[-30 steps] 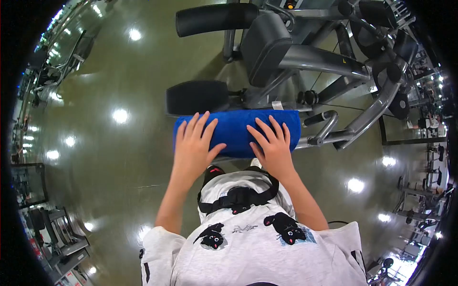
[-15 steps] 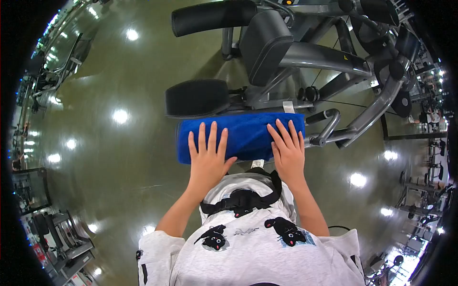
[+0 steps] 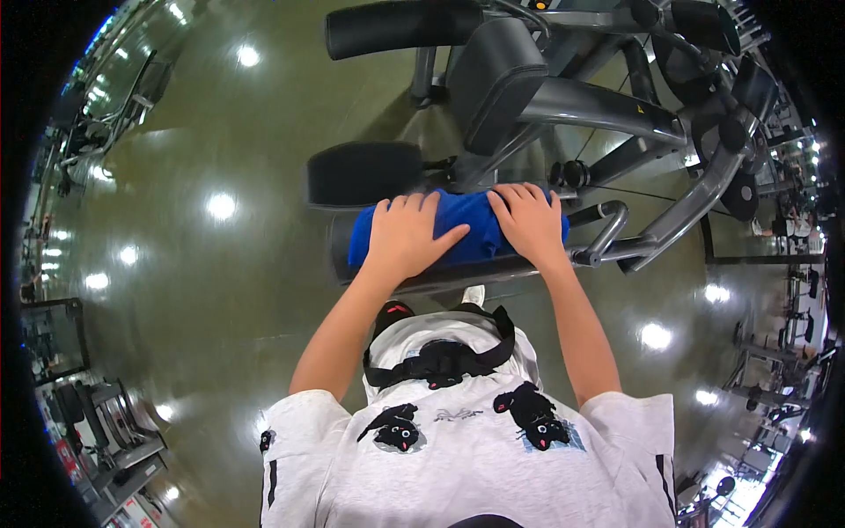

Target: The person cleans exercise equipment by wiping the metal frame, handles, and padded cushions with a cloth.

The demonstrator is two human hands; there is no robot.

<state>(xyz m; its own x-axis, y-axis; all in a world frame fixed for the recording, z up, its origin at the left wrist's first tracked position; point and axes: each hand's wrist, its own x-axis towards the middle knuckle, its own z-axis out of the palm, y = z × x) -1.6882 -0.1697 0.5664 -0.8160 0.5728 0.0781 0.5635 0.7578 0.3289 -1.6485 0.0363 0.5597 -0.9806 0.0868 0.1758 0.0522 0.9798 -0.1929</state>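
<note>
The blue cloth [image 3: 462,216] is lying along a black pad [image 3: 338,251] in front of the person, covering much of its top and leaving its left end and near edge showing. The left hand [image 3: 405,233] is resting on the left part of the cloth, its fingers bending over the far side and its thumb pointing out towards the other hand. The right hand [image 3: 530,224] is resting on the right part, its fingers also curving over the far side and its thumb lying on the cloth; whether either hand is gripping the cloth or only pressing on it, I cannot tell. Between the two hands the cloth is wrinkling. Just beyond the pad, a flat cushion [image 3: 365,174] is sitting to the left, while a bent handle [image 3: 607,231] is standing just beside the cloth's right end. Farther off, a thick seat cushion [image 3: 502,88] and a long roller [image 3: 405,26] are showing on the grey frame [image 3: 607,110]. Bright lights are reflecting on the floor [image 3: 220,308], and the person is wearing a white shirt [image 3: 458,458].
</note>
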